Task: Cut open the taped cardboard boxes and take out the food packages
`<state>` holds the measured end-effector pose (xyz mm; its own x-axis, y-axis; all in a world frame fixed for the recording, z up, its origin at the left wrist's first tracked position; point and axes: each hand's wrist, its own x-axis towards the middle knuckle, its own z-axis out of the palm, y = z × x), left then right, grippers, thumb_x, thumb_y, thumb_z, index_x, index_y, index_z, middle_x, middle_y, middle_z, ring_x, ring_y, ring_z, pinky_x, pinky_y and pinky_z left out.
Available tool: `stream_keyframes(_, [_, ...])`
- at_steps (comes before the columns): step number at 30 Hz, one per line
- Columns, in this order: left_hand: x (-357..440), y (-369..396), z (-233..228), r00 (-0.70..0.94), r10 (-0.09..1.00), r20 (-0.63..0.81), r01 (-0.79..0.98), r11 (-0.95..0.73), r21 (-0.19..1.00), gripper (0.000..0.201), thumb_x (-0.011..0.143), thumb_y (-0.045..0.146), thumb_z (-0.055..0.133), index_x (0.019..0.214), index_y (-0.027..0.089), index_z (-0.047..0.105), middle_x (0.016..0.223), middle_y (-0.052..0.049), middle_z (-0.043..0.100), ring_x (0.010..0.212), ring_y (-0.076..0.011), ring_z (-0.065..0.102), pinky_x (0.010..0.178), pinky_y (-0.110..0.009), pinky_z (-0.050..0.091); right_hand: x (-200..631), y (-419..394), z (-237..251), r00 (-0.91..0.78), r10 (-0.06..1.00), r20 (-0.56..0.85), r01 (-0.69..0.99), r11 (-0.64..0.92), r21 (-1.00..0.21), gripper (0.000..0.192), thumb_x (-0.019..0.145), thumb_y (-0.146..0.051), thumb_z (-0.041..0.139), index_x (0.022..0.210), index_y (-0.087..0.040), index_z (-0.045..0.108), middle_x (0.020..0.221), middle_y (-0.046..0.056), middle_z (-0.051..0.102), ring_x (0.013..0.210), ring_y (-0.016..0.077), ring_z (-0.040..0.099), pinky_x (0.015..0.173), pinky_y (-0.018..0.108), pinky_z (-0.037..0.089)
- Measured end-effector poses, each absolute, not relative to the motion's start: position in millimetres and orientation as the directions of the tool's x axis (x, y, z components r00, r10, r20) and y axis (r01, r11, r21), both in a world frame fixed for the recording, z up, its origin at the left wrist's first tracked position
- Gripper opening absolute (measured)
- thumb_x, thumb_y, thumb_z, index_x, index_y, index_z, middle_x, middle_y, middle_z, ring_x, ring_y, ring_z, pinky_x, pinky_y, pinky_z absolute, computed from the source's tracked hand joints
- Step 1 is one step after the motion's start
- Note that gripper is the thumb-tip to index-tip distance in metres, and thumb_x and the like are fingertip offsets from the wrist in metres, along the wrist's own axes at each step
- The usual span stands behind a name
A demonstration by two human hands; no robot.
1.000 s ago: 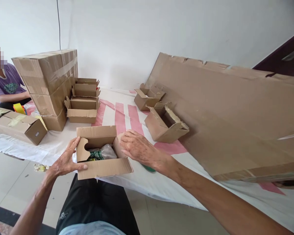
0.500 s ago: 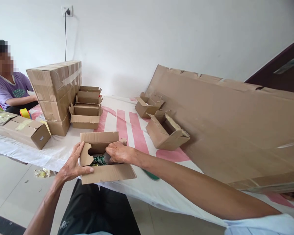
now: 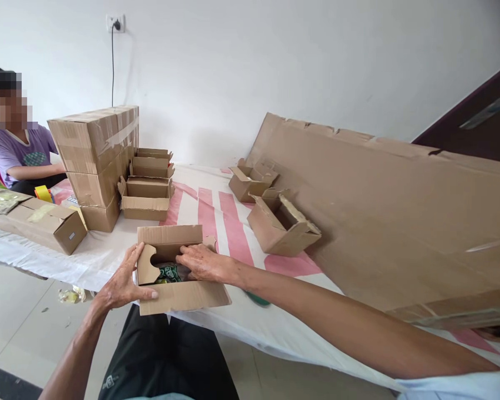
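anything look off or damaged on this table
Yes. One small open carton lies tipped on its side on the striped table cover, flaps ragged, unlike the neat row of upright cartons. The big cardboard sheet has a torn top edge. Something crumpled lies on the floor.

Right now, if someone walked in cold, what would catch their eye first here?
Probably the two hands at the table's near edge: the left hand grips the side of a small open cardboard box while the right hand presses down on a green packet inside it. Next, the huge cardboard sheet leaning across the right, and the taped carton stack at left.
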<state>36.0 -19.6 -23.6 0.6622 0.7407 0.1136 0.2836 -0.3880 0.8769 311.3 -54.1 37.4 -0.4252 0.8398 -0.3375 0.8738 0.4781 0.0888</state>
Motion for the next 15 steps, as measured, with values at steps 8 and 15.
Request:
stream_keyframes(8, [37.3, -20.6, -23.1, 0.660, 0.742, 0.121, 0.286, -0.397, 0.872, 0.132, 0.070, 0.070, 0.091, 0.175, 0.033, 0.020, 0.176, -0.016, 0.021, 0.162, -0.0477, 0.027, 0.126, -0.064, 0.041, 318.6, -53.8, 35.7, -0.405, 0.851, -0.334, 0.907, 0.419, -0.033, 0.030, 0.099, -0.034, 0.069, 0.123, -0.017, 0.071, 0.124, 0.013, 0.070, 0.116, 0.0300, 0.069, 0.091, 0.037, 0.051])
stream_keyframes(15, [38.1, -19.9, -24.1, 0.657, 0.743, 0.125, 0.291, -0.403, 0.868, 0.134, 0.067, 0.069, 0.094, 0.174, 0.031, 0.022, 0.175, -0.018, 0.022, 0.160, -0.0473, 0.030, 0.126, -0.063, 0.042, 306.5, -50.0, 44.0, -0.408, 0.820, -0.402, 0.904, 0.425, -0.051, 0.034, 0.095, -0.034, 0.072, 0.123, -0.014, 0.074, 0.130, 0.017, 0.070, 0.122, 0.0350, 0.068, 0.095, 0.039, 0.054])
